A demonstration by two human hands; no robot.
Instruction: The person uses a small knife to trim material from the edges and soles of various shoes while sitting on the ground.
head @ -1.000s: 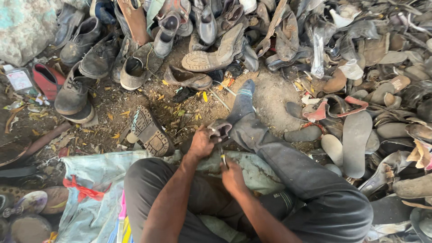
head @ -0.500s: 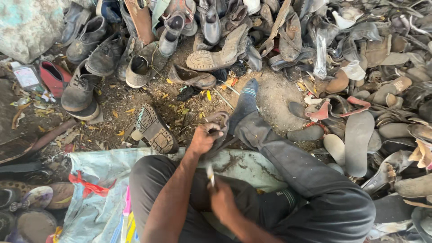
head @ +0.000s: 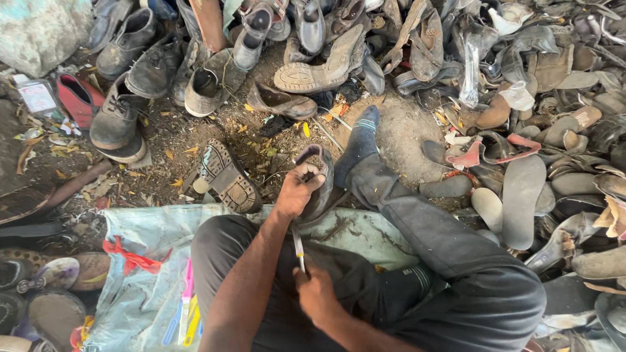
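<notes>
From my remote view, the left hand (head: 297,189) grips a dark worn shoe (head: 317,182) over the lap while the right hand (head: 314,290) closes on a slim tool (head: 298,249) at its sole (work seemingly midway, nothing visibly finished).

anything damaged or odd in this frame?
Yes. The shoe gripped by the left hand looks worn and misshapen. Nearby, a boot lies on its side with its tread showing, and loose soles lie detached among the heaped footwear. The right hand holds a thin tool pointed toward the shoe.
</notes>
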